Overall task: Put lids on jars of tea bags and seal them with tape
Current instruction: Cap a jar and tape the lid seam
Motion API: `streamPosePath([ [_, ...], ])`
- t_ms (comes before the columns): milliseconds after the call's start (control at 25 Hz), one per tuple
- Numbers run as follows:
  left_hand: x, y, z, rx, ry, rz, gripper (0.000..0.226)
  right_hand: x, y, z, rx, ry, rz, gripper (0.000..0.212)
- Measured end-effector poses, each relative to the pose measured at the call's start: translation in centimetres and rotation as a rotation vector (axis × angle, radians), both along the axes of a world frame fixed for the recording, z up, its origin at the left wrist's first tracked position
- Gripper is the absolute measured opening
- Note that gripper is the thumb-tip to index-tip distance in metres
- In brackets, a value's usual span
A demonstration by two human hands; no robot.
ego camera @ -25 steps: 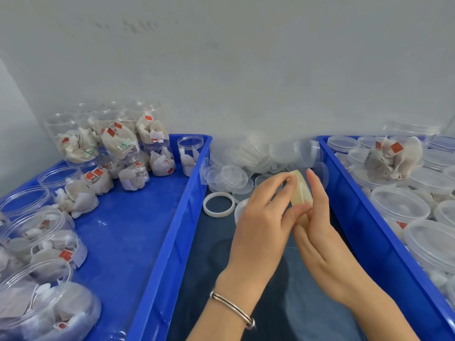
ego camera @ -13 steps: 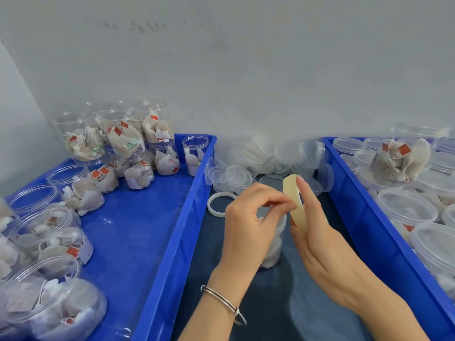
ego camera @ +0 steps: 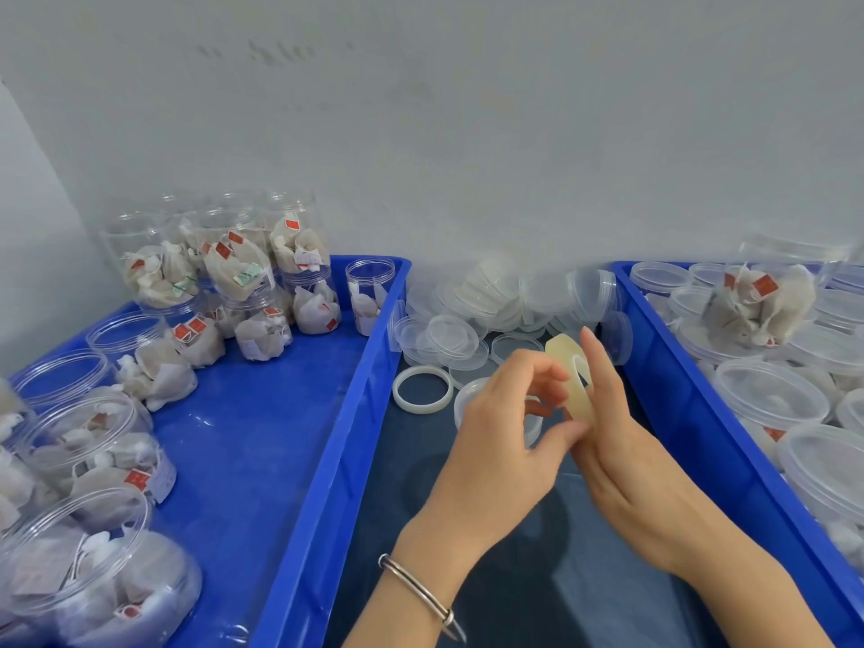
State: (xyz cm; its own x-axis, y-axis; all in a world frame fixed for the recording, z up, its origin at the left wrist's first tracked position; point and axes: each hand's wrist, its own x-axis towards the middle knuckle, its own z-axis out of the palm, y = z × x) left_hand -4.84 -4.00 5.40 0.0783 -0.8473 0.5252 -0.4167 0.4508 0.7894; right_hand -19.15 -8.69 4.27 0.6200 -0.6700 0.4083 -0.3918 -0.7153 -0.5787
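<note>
Step in hand, as judged: freeing the tape end from the roll before sealing a jar. The tape roll (ego camera: 571, 377) stood on edge, gripped by the right hand (ego camera: 617, 441), its fingers extended up the roll's far face and the thumb hidden behind it. The left hand (ego camera: 502, 441) worked at the near face, thumb pressed to the lower rim, fingers curled and picking at the surface; whether a tape end was actually pinched could not be told. To do this well, a fingernail should probably find the seam and lift it squarely so the tape does not split. Directly beneath the grip sat a lidded jar (ego camera: 472, 397), mostly hidden. Beyond the grip lay loose lids (ego camera: 452, 335); left of it, a spare ring (ego camera: 423, 389).
</note>
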Motion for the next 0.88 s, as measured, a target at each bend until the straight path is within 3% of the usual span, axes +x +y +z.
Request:
streamPosePath([
  [240,-0.2,-0.3,0.4,-0.1,-0.037,0.146,0.003,0.0,0.0,-0.2,-0.1,0.001,-0.009,0.077],
  [400,-0.1,-0.8,3.5,-0.245,-0.179,0.22,0.005,-0.4,0.3,0.5,-0.046,-0.182,-0.014,0.061],
  [520,0.7,-0.5,5.1,-0.326,-0.15,0.258,0.007,-1.0,-0.8,1.4,-0.152,-0.201,-0.095,0.056],
  [680,2.8,0.8,2.7,-0.266,0.113,0.325,0.014,-1.8,-1.0,1.7,-0.249,0.033,-0.289,0.048],
  [880,4.0,2.4,-5.8,0.005,0.486,0.301,0.014,-2.2,0.5,-0.3,-0.296,0.316,-0.261,0.046],
])
